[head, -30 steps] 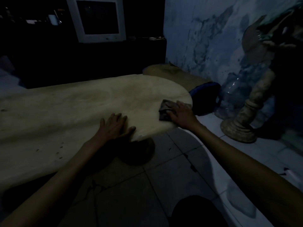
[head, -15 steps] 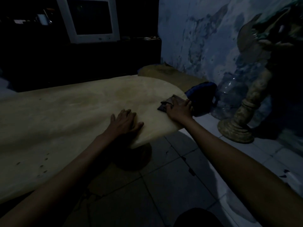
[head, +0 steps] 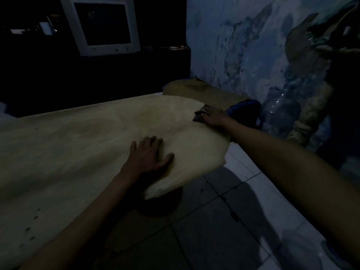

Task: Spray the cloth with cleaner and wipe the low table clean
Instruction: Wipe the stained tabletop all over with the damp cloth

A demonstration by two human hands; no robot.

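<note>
Head view: right hand (head: pixel 213 118) flat on cloth (head: pixel 199 115) at low table (head: pixel 78 145) far edge; left hand (head: pixel 149 155) spread, bracing. Best kept pressed, strokes overlapping.

Your right hand (head: pixel 213 117) hides most of the cloth (head: pixel 198 115), counter (head: pixel 78 145) cut off at left; shelf items (head: pixel 44 28) too dark to tell

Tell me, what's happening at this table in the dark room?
A person is wiping a low table with a dark cloth. The right hand presses the cloth flat near the table's far right edge, while the left hand rests spread on the tabletop nearer the front, likely as a brace. No spray bottle is in either hand. A clear plastic bottle stands on the floor by the wall.
</note>
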